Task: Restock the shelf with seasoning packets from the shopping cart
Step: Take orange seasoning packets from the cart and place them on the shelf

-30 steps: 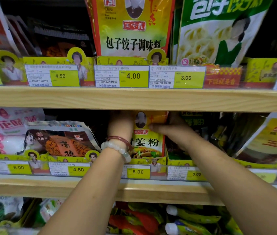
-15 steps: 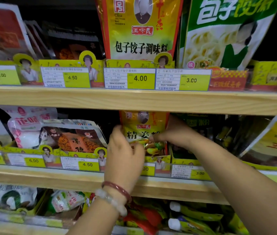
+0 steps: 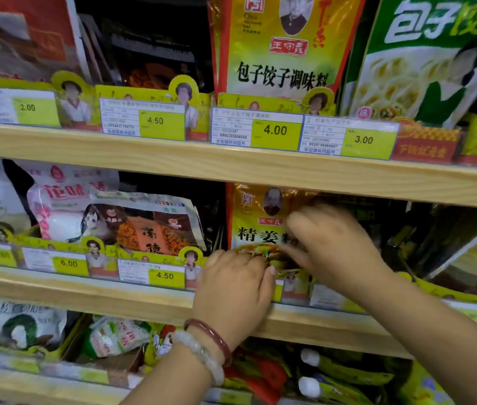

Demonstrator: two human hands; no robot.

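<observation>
A yellow seasoning packet [image 3: 253,220] with a portrait and black characters stands upright in its slot on the middle wooden shelf [image 3: 132,299]. My left hand [image 3: 231,285], with two bracelets on the wrist, grips the packet's lower edge, knuckles toward me and thumb against the printed food picture. My right hand [image 3: 330,241] is blurred and lies across the packet's right half, its fingers stretched leftward on the front. The packet's lower right part is hidden behind both hands. The shopping cart is out of view.
Price tags run along each shelf front, such as 4.50 [image 3: 164,275] and 4.00 [image 3: 275,130]. A brown and orange packet [image 3: 146,226] leans left of the slot, dark packets [image 3: 424,244] right. A large yellow bag [image 3: 284,45] stands on the upper shelf.
My left hand came out from behind the packet and dropped to its lower edge. My right hand slid from the top right corner down onto the front. The packet now stands lower in its slot.
</observation>
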